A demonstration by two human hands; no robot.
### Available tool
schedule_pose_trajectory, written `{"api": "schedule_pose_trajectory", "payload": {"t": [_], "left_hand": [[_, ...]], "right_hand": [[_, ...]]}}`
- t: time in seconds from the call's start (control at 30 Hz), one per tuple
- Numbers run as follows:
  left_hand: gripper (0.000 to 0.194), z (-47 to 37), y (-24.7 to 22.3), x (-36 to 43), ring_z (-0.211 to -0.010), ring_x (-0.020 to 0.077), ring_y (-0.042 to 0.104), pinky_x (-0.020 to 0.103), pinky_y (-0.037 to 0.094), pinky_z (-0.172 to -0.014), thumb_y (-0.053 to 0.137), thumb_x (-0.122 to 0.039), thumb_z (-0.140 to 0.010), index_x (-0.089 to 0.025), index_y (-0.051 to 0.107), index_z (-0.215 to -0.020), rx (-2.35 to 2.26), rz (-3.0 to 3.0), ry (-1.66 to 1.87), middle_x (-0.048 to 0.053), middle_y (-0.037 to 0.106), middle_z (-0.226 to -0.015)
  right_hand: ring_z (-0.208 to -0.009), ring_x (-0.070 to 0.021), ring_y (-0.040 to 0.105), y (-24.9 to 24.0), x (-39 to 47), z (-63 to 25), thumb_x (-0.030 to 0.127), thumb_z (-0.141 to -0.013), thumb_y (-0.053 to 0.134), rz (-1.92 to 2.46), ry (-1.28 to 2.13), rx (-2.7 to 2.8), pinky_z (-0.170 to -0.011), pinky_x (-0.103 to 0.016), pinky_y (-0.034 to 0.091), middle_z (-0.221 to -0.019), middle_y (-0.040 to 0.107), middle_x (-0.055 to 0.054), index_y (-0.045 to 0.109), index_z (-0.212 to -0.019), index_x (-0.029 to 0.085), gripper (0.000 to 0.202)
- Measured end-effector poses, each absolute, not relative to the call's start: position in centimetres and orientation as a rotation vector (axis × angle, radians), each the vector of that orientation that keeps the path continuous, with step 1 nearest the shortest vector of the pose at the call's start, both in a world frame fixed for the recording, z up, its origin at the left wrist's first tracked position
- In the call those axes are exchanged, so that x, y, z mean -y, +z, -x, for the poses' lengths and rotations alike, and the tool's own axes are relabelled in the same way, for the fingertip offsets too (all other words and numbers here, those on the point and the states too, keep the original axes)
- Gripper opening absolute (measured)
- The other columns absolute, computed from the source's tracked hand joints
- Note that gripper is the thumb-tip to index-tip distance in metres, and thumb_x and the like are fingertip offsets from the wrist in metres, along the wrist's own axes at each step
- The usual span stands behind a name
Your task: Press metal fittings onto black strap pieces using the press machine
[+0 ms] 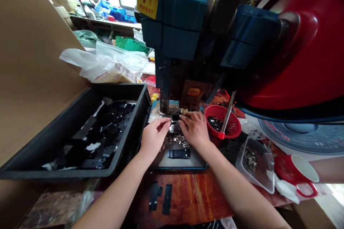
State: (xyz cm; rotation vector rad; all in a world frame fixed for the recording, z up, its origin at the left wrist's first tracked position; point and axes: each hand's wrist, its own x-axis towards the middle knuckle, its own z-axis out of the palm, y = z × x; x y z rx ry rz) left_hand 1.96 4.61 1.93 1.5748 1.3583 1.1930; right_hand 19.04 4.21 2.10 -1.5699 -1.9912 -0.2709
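Note:
Under the head of a blue press [174, 25], both hands meet at a small black piece [176, 117] on the press bed. My left hand [153, 136] is closed in a pinch on the left side of that piece; what sits between its fingertips is too small to make out. From the right, my right hand [196, 131] has its thumb and fingertips closed on the black piece's edge. Nearer to me on the bed lie a pile of small shiny metal parts [179, 140] and a flat black strip [179, 154].
A black bin [131, 128] of dark flat pieces stands at left. At right are a red basket [223, 134], a metal rod [228, 114], a clear tub [268, 175] of metal bits and a red mug [288, 171]. Black strips [167, 198] lie on the wooden table [199, 193].

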Motion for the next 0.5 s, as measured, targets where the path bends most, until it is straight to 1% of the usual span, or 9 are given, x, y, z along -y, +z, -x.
{"api": "schedule_pose_trajectory", "payload": {"t": [0.07,0.2,0.3,0.4,0.5], "left_hand": [[0.025,-1.8,1.9,-4.5,-0.066,0.0172,0.065,0.027,0.051,-0.060,0.057,-0.037,-0.082,-0.021,0.069,-0.097,-1.366,-1.564,1.192,0.002,0.071,-0.079],[0.023,-1.7,1.6,-4.3,-0.063,0.0185,0.066,0.028,0.051,-0.054,0.057,-0.036,-0.083,-0.022,0.069,-0.096,-1.359,-1.523,1.188,0.002,0.071,-0.076],[0.024,-1.8,1.5,-4.3,-0.058,0.0175,0.065,0.027,0.050,-0.050,0.056,-0.036,-0.083,-0.022,0.069,-0.096,-1.352,-1.522,1.188,0.001,0.071,-0.073],[0.026,-1.9,1.6,-4.3,-0.052,0.0152,0.061,0.025,0.046,-0.044,0.057,-0.038,-0.082,-0.021,0.069,-0.098,-1.387,-1.528,1.157,0.001,0.070,-0.072],[0.026,-2.0,1.8,-4.4,-0.055,0.0147,0.062,0.023,0.046,-0.045,0.057,-0.038,-0.082,-0.021,0.069,-0.097,-1.400,-1.548,1.155,0.001,0.070,-0.075]], "right_hand": [[-0.105,-0.0229,0.050,1.9,-4.3,-19.2,0.036,-0.092,0.049,1.547,-0.276,2.007,-0.104,-0.048,0.027,-0.106,0.064,-0.005,0.067,-0.108,0.026,0.026],[-0.105,-0.0232,0.051,1.9,-4.1,-19.6,0.037,-0.091,0.051,1.508,-0.254,2.045,-0.105,-0.051,0.026,-0.103,0.065,-0.005,0.067,-0.107,0.027,0.025],[-0.105,-0.0234,0.051,2.2,-4.0,-20.0,0.040,-0.090,0.052,1.484,-0.243,2.082,-0.104,-0.051,0.028,-0.105,0.065,-0.005,0.066,-0.108,0.028,0.026],[-0.106,-0.0231,0.051,2.2,-3.7,-20.1,0.039,-0.091,0.051,1.476,-0.256,2.106,-0.105,-0.051,0.026,-0.107,0.065,-0.004,0.066,-0.110,0.028,0.026],[-0.107,-0.0222,0.051,1.9,-3.5,-20.1,0.035,-0.092,0.049,1.489,-0.270,2.098,-0.106,-0.049,0.027,-0.109,0.065,-0.004,0.063,-0.114,0.027,0.027]]}}
